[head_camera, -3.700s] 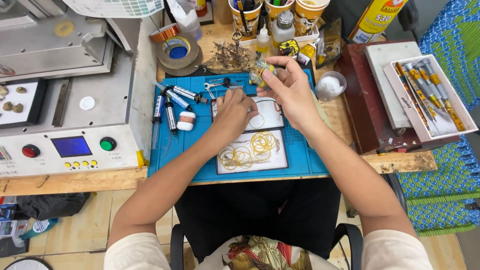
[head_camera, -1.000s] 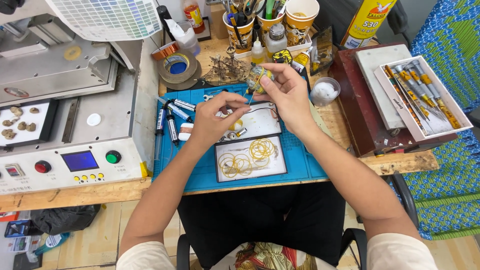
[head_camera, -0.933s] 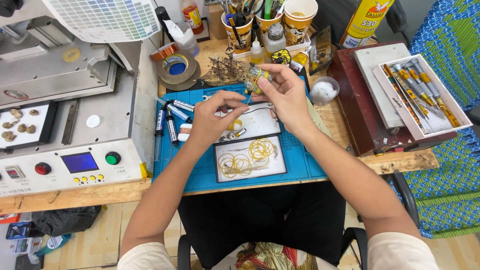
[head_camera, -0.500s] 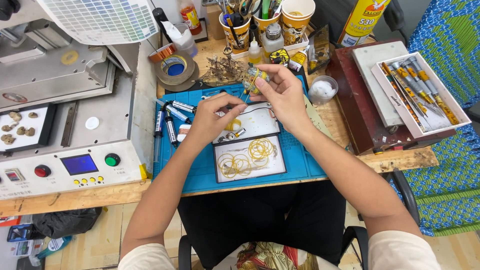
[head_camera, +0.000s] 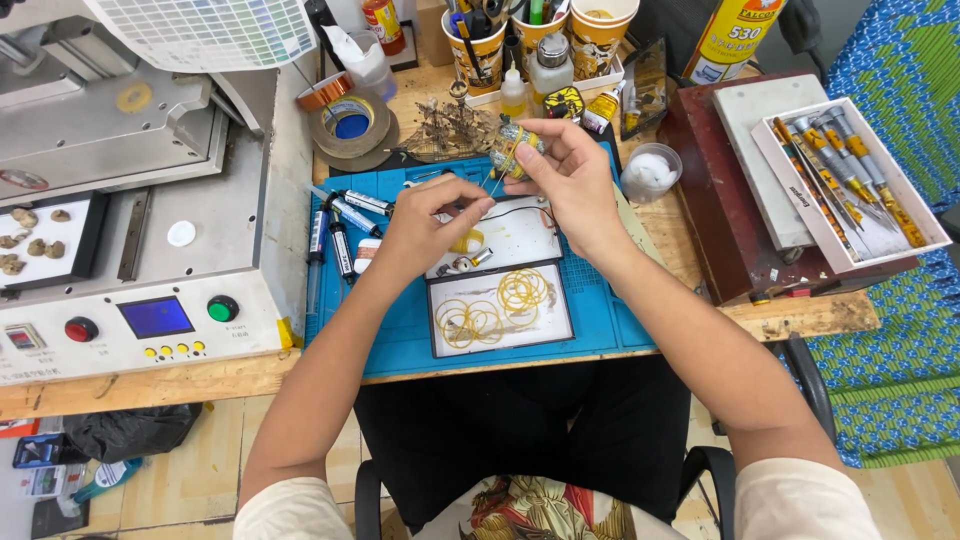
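- Nearest you, the white tray lies on the blue mat; loose yellow rings lie in the tray.
- Your left hand rests above the tray's upper half, fingers curled together, thumb and forefinger pinching a thin tool (too fine to identify).
- Your right hand is raised just beyond the left; its fingers close around a small yellow-and-grey component, gripping it at the fingertips.
- The component sits above the far edge of the mat, and the tool's tip meets it.
- Left of the hands, dark syringe-like tubes lie on the mat.
- Farther out, tape rolls lie to the left and paper cups holding tools stand at the back.
- To the right, a white box of screwdrivers rests on a dark red case.
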